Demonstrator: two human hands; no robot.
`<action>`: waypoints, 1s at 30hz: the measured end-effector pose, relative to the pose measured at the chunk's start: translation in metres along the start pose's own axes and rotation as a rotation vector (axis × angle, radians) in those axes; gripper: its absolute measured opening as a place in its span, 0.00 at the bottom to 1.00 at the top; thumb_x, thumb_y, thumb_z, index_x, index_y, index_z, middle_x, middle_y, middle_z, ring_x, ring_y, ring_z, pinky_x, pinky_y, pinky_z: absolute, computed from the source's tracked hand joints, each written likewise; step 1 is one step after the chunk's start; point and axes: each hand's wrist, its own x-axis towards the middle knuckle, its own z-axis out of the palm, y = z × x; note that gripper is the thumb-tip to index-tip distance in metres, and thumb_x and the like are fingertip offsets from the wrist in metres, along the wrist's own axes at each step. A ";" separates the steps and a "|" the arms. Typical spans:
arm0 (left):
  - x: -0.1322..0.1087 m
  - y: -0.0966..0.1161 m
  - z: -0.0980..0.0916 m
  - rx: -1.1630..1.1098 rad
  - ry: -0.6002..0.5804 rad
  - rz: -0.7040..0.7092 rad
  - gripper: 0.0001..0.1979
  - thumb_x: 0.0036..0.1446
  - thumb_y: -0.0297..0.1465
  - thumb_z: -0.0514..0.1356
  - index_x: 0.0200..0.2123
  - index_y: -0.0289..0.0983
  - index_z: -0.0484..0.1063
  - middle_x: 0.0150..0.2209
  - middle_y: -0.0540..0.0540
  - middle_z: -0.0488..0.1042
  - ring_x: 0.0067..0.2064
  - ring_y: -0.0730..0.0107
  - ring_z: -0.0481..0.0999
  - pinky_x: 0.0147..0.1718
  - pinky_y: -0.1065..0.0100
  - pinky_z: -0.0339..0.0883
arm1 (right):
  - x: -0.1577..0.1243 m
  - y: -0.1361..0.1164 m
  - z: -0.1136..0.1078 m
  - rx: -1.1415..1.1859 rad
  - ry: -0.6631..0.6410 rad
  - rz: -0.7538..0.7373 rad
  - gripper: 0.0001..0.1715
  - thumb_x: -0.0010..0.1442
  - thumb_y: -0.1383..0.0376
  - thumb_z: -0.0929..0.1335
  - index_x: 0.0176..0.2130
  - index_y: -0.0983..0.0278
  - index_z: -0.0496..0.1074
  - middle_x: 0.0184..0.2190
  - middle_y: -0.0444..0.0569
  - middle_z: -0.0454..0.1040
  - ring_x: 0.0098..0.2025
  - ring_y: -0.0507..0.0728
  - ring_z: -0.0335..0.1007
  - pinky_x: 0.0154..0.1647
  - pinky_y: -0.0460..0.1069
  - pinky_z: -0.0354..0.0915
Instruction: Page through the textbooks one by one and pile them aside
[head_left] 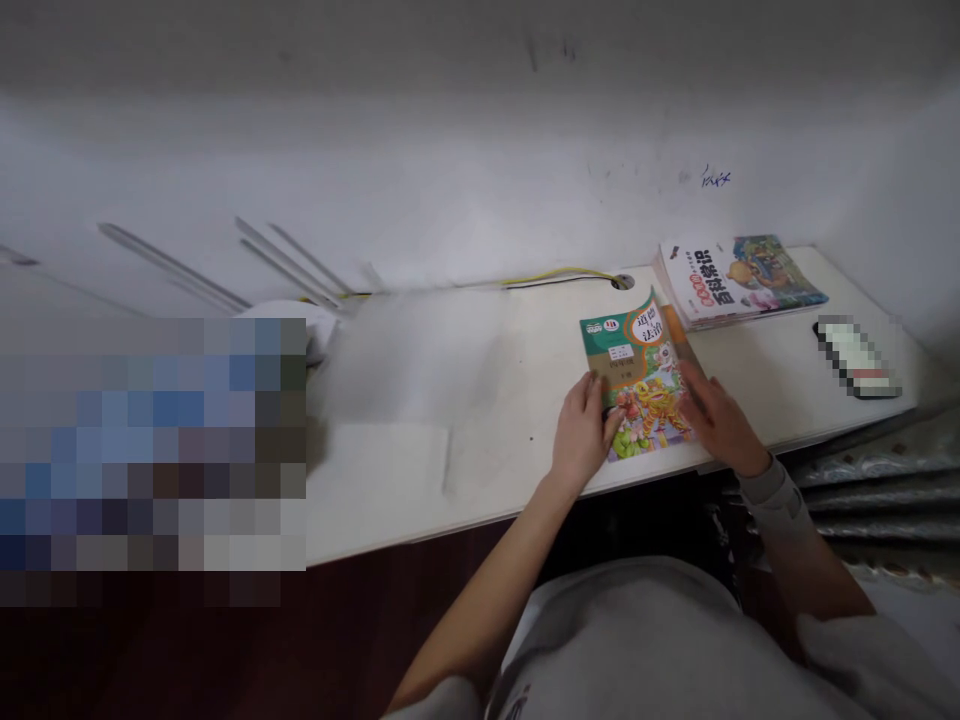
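Note:
A green and orange schoolbook (637,365) with cartoon art on its cover lies closed on the white desk (465,400), near the front edge. My left hand (583,435) rests on the book's lower left corner, its fingers curled over the edge of the cover. Over the book's right side lies my right hand (718,420), fingers stretched out flat and pressing on it.
A stack of picture books (739,278) lies at the back right by the wall. A pixelated flat item (857,355) sits at the right end of the desk. A yellow cable (555,275) runs along the wall to a hole (622,283). A blurred-out area covers the left.

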 end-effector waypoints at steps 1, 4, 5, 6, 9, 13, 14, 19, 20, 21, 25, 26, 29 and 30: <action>0.000 0.004 -0.004 -0.124 0.022 -0.027 0.25 0.62 0.45 0.50 0.50 0.31 0.68 0.54 0.32 0.69 0.56 0.54 0.67 0.54 0.55 0.62 | 0.002 -0.009 0.003 0.051 -0.051 -0.078 0.33 0.66 0.55 0.57 0.66 0.61 0.51 0.61 0.57 0.62 0.64 0.62 0.56 0.62 0.64 0.53; 0.002 0.016 -0.020 -0.525 -0.065 -0.205 0.23 0.61 0.47 0.49 0.38 0.34 0.72 0.35 0.43 0.75 0.38 0.65 0.74 0.40 0.65 0.68 | 0.007 -0.032 0.016 0.126 -0.157 -0.263 0.36 0.66 0.55 0.58 0.68 0.61 0.46 0.64 0.56 0.58 0.67 0.62 0.49 0.64 0.63 0.52; 0.002 0.018 -0.026 -0.633 -0.126 -0.281 0.23 0.59 0.48 0.51 0.35 0.34 0.72 0.30 0.47 0.74 0.32 0.69 0.72 0.34 0.68 0.67 | 0.009 -0.038 0.020 0.133 -0.171 -0.300 0.36 0.66 0.55 0.58 0.68 0.62 0.44 0.64 0.56 0.57 0.67 0.61 0.47 0.64 0.63 0.51; 0.002 0.020 -0.031 -0.721 -0.178 -0.350 0.23 0.57 0.49 0.54 0.32 0.34 0.72 0.26 0.49 0.72 0.28 0.72 0.69 0.30 0.70 0.65 | 0.011 -0.042 0.024 0.138 -0.179 -0.328 0.36 0.66 0.56 0.58 0.68 0.62 0.43 0.65 0.56 0.56 0.68 0.60 0.46 0.65 0.62 0.52; 0.002 0.020 -0.042 -0.836 -0.217 -0.467 0.21 0.50 0.49 0.61 0.28 0.33 0.70 0.21 0.54 0.67 0.22 0.77 0.62 0.23 0.74 0.57 | 0.018 -0.050 0.031 0.091 -0.169 -0.361 0.34 0.67 0.57 0.56 0.67 0.64 0.46 0.65 0.57 0.55 0.68 0.59 0.45 0.65 0.60 0.52; -0.004 0.011 -0.054 -0.549 -0.189 -0.415 0.25 0.57 0.50 0.53 0.23 0.34 0.70 0.18 0.51 0.66 0.22 0.74 0.65 0.24 0.71 0.59 | 0.029 -0.056 0.038 -0.155 -0.171 -0.290 0.32 0.64 0.53 0.61 0.63 0.62 0.58 0.67 0.56 0.51 0.68 0.69 0.41 0.62 0.68 0.50; -0.007 0.007 -0.057 -0.401 -0.149 -0.371 0.26 0.60 0.49 0.51 0.25 0.34 0.72 0.21 0.48 0.70 0.26 0.70 0.69 0.27 0.69 0.62 | 0.031 -0.058 0.040 -0.204 -0.184 -0.280 0.33 0.63 0.52 0.62 0.63 0.62 0.59 0.67 0.57 0.50 0.68 0.71 0.41 0.61 0.69 0.51; -0.033 -0.037 -0.068 0.303 0.003 -0.222 0.31 0.58 0.47 0.55 0.57 0.30 0.64 0.59 0.28 0.65 0.62 0.46 0.61 0.56 0.49 0.58 | 0.032 -0.070 0.055 -0.318 -0.227 -0.290 0.35 0.62 0.51 0.62 0.64 0.62 0.57 0.68 0.59 0.47 0.68 0.71 0.40 0.60 0.68 0.53; -0.039 -0.047 -0.070 0.370 -0.037 -0.219 0.35 0.58 0.47 0.56 0.59 0.27 0.60 0.61 0.26 0.61 0.64 0.44 0.57 0.57 0.47 0.56 | 0.031 -0.073 0.058 -0.336 -0.229 -0.295 0.35 0.62 0.51 0.62 0.64 0.61 0.57 0.68 0.59 0.47 0.68 0.70 0.40 0.60 0.68 0.52; -0.044 -0.056 -0.071 0.411 -0.083 -0.210 0.36 0.57 0.47 0.56 0.60 0.25 0.59 0.61 0.25 0.59 0.64 0.44 0.56 0.58 0.47 0.55 | 0.030 -0.075 0.061 -0.354 -0.231 -0.301 0.34 0.62 0.51 0.62 0.63 0.61 0.58 0.68 0.59 0.47 0.68 0.69 0.40 0.60 0.69 0.51; -0.056 -0.073 -0.071 0.472 -0.132 -0.156 0.30 0.61 0.43 0.54 0.58 0.26 0.60 0.61 0.27 0.60 0.64 0.48 0.57 0.59 0.50 0.56 | 0.027 -0.084 0.072 -0.427 -0.221 -0.297 0.32 0.62 0.53 0.63 0.62 0.62 0.61 0.67 0.60 0.49 0.68 0.69 0.41 0.61 0.70 0.46; -0.056 -0.073 -0.071 0.475 -0.123 -0.154 0.28 0.62 0.41 0.53 0.58 0.27 0.61 0.61 0.28 0.61 0.64 0.50 0.59 0.59 0.50 0.56 | 0.027 -0.086 0.074 -0.440 -0.220 -0.291 0.31 0.62 0.54 0.63 0.61 0.62 0.61 0.67 0.61 0.49 0.68 0.69 0.42 0.61 0.70 0.46; -0.053 -0.066 -0.072 0.461 -0.107 -0.162 0.21 0.64 0.36 0.52 0.56 0.31 0.65 0.60 0.33 0.65 0.62 0.55 0.62 0.59 0.53 0.58 | 0.029 -0.092 0.077 -0.467 -0.221 -0.269 0.29 0.62 0.55 0.63 0.60 0.62 0.63 0.66 0.61 0.51 0.67 0.70 0.43 0.60 0.71 0.47; -0.052 -0.063 -0.073 0.452 -0.102 -0.168 0.19 0.64 0.34 0.51 0.55 0.32 0.66 0.59 0.34 0.66 0.62 0.57 0.63 0.59 0.54 0.58 | 0.030 -0.094 0.078 -0.473 -0.221 -0.263 0.29 0.62 0.55 0.64 0.59 0.62 0.64 0.66 0.61 0.51 0.67 0.70 0.43 0.60 0.71 0.46</action>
